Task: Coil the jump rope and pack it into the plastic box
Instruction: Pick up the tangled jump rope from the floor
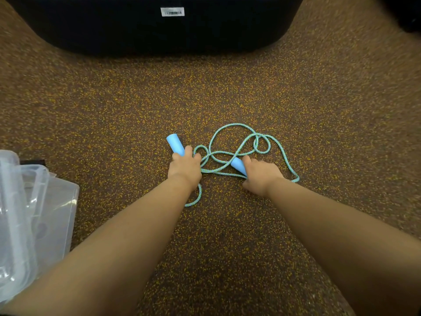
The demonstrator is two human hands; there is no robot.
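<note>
Clear plastic box (54,215) at lower left, left hand (185,168) gripping one blue handle (175,143), right hand (259,175) closed around the other handle (238,165), rope (239,147) tangled on the floor (227,92) at centre frame.

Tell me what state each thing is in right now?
Rope: loose and tangled on the floor, not coiled.
Left handle: gripped by the left hand.
Right handle: gripped by the right hand.
Plastic box: off to the left, no rope in it.
</note>
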